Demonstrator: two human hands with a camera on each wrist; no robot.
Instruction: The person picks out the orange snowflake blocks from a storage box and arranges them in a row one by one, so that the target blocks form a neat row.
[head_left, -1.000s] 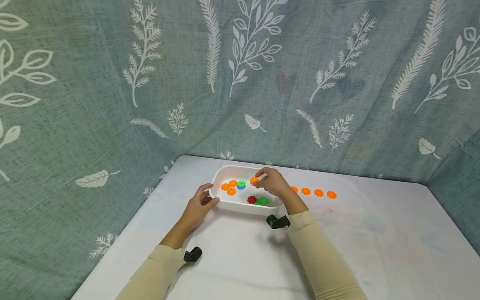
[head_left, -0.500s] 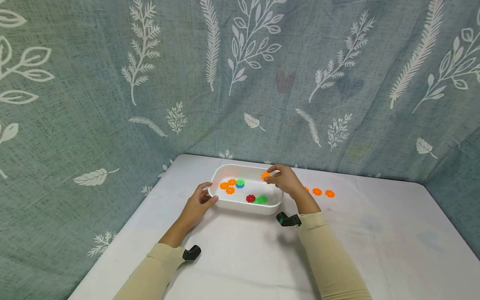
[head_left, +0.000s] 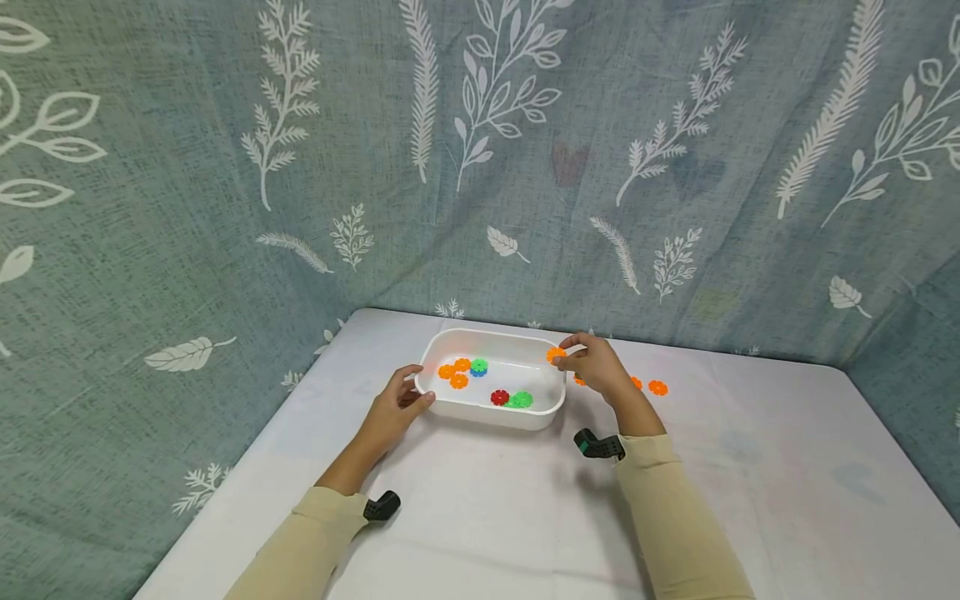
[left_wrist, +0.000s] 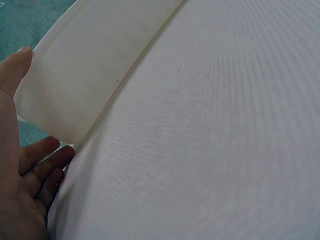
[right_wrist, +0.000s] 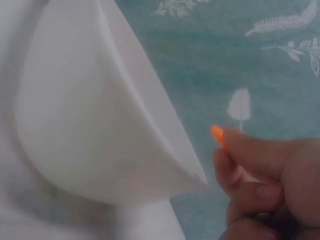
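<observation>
A white plastic tub (head_left: 480, 411) stands on the table, and my left hand (head_left: 385, 419) grips its left end. In the left wrist view the thumb lies along the tub wall (left_wrist: 85, 65), with the fingers at the other side of the corner. My right hand (head_left: 606, 377) pinches an orange flower-shaped disc (head_left: 555, 355) over the tub's right rim; the right wrist view shows that disc (right_wrist: 217, 133) edge-on between thumb and finger. Inside the tub lie several orange discs (head_left: 459, 381), a green disc (head_left: 478, 365) over a blue one, a red disc (head_left: 500, 397) and green discs (head_left: 522, 400).
To the right of the tub, a row of orange discs (head_left: 657, 388) lies on the white-covered table (head_left: 480, 508), partly hidden behind my right hand. A grey-green leaf-patterned curtain (head_left: 420, 250) hangs behind and at the left of the table.
My right hand has carried the pinched orange disc rightward, from above the tub's interior to its right rim. My left hand keeps its grip on the tub.
</observation>
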